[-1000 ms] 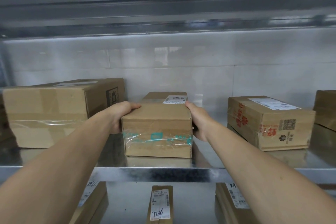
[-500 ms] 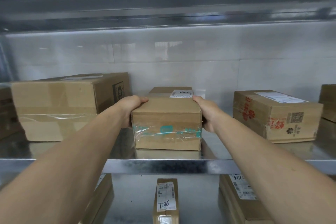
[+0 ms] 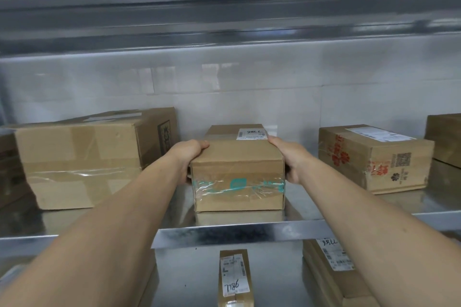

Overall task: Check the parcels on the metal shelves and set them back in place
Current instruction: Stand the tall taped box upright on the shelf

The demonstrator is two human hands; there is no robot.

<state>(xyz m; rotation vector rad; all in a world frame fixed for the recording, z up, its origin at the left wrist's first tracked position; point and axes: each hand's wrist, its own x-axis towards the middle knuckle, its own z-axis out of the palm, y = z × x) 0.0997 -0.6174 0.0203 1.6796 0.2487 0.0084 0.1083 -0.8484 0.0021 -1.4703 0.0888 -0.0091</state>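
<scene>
A small brown parcel with teal-printed tape across its front and a white label on top sits on the metal shelf, near the front edge. My left hand grips its left side, thumb over the top edge. My right hand grips its right side the same way. The fingers of both hands are hidden behind the box.
A large taped carton stands to the left, and a red-printed box to the right, with another box at the far right edge. On the lower shelf lie a narrow labelled parcel and a labelled box. An upper shelf runs overhead.
The parcel has slid a little further back on the shelf, both hands staying on its sides. The view shifted slightly.
</scene>
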